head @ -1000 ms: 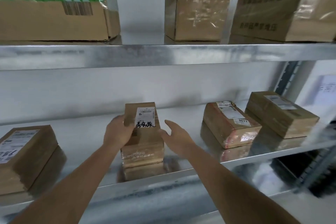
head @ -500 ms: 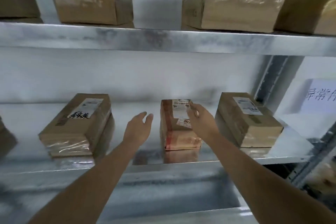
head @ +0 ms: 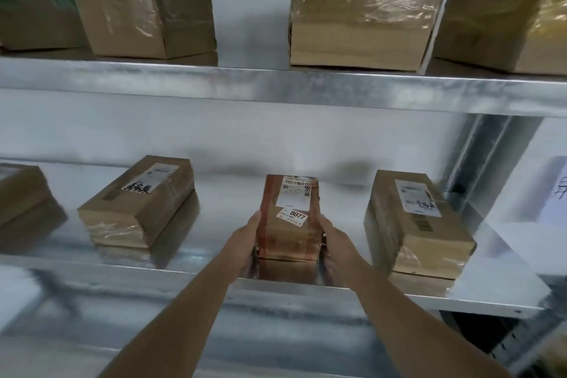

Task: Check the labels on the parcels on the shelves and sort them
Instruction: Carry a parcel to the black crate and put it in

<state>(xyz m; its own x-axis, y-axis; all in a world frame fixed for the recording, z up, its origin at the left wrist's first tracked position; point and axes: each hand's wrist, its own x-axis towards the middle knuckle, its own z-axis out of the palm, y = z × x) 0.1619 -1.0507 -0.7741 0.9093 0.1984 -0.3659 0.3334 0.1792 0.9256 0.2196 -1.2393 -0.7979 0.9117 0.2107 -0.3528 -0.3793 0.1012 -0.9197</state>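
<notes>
leftmost parcel [head: 18, 193] cut by the frame edge, wall sign [head: 555, 193] cropped, label text blurred

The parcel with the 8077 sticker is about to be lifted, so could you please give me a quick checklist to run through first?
1. Left hand on the left side of the 8077 parcel: ok.
2. Right hand on its right side: ok.
3. Top label facing the camera: ok; the 8077 sticker reads clearly, the smaller print is too blurred.
4. Gap to the parcel on the right: ok, they stand apart.
5. Gap to the parcel on the left: ok, wider still.
6. Parcel clear of the lower shelf: cannot tell; its base appears to meet its reflection.
</notes>
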